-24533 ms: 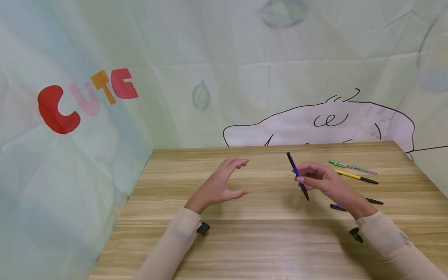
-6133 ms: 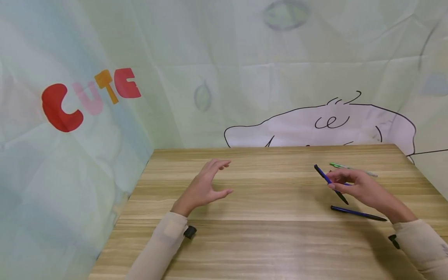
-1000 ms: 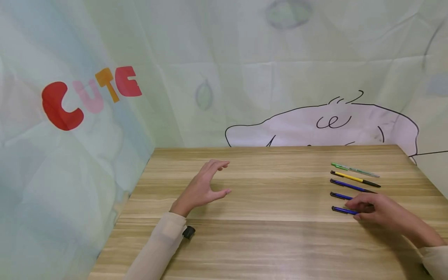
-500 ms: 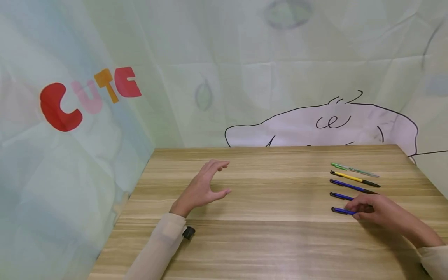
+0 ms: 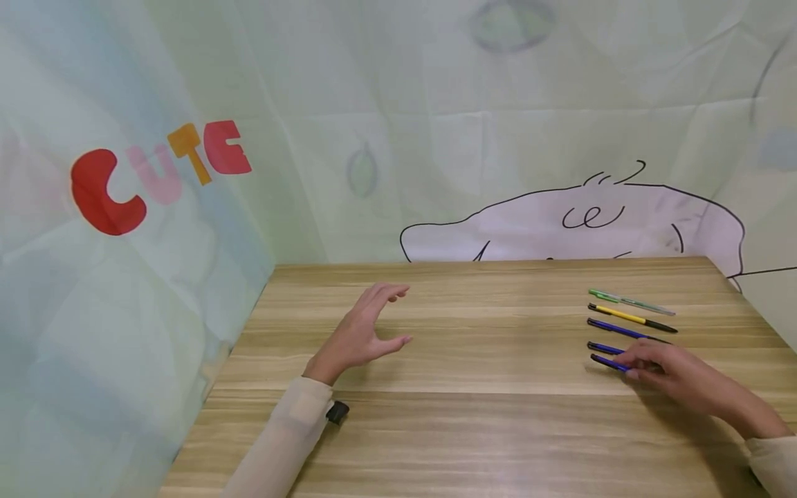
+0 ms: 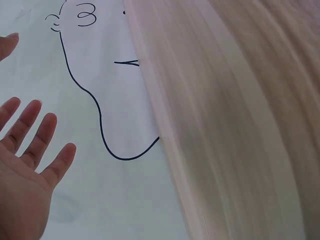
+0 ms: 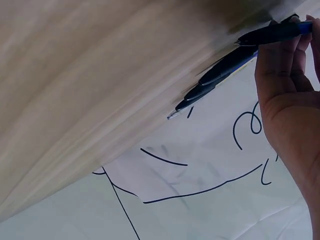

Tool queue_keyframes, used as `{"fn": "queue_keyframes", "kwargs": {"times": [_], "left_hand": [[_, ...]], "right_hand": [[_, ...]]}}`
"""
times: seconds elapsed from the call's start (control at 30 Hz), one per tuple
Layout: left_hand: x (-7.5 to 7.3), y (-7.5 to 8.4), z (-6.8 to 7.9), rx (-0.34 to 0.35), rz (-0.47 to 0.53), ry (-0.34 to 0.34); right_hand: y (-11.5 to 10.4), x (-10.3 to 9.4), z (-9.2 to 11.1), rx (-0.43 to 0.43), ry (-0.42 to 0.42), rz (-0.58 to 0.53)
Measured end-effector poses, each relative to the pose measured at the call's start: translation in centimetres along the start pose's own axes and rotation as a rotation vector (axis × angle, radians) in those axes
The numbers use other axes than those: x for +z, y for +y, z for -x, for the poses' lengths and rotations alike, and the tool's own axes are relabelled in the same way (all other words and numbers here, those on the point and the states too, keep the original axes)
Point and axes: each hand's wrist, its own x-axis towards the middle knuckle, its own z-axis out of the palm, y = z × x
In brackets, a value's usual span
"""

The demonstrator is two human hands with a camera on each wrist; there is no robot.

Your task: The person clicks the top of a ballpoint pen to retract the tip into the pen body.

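Note:
My right hand (image 5: 675, 373) pinches the nearest blue pen (image 5: 609, 363) between thumb and fingers. In the right wrist view, this blue pen (image 7: 272, 34) shows its black tip end, tilted just over the tabletop. Close behind it lies a second blue pen (image 5: 602, 348), partly covered by the fingers. Farther back, roughly parallel, are a third blue pen (image 5: 623, 329), a yellow pen (image 5: 629, 317) with a black grip, and a clear green pen (image 5: 631, 301). My left hand (image 5: 358, 332) holds nothing, thumb and fingers spread apart over the left part of the table.
The wood-grain table (image 5: 473, 443) meets a pale printed cloth backdrop (image 5: 311, 194) at its far edge. A second cloth side (image 5: 124, 332), bearing the letters CUTE, runs along the left. A small black device (image 5: 337, 413) sits at the left cuff.
Within the last second, the nearest blue pen has come up and slightly away from me in my right hand. Since 6.1 s ago, another blue pen has been laid in the row. Left hand unmoved lately.

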Motion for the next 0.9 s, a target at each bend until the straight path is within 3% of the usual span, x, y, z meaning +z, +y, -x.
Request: {"fn": "queue_keyframes", "kwargs": {"times": [0.13, 0.27, 0.6, 0.9], "left_hand": [[0.0, 0.2, -0.2, -0.005, -0.003, -0.004], [0.0, 0.5, -0.6, 0.002, -0.007, -0.001], [0.2, 1.2, -1.7, 0.025, -0.013, 0.002], [0.7, 1.9, -2.9, 0.063, 0.005, 0.020]], "right_hand": [[-0.3, -0.2, -0.4, -0.010, 0.019, 0.015], [-0.9, -0.5, -0.9, 0.031, 0.025, 0.018], [-2.7, -1.2, -2.2, 0.260, -0.016, -0.078], [-3.8, -1.0, -4.0, 0.272, -0.014, -0.184]]}}
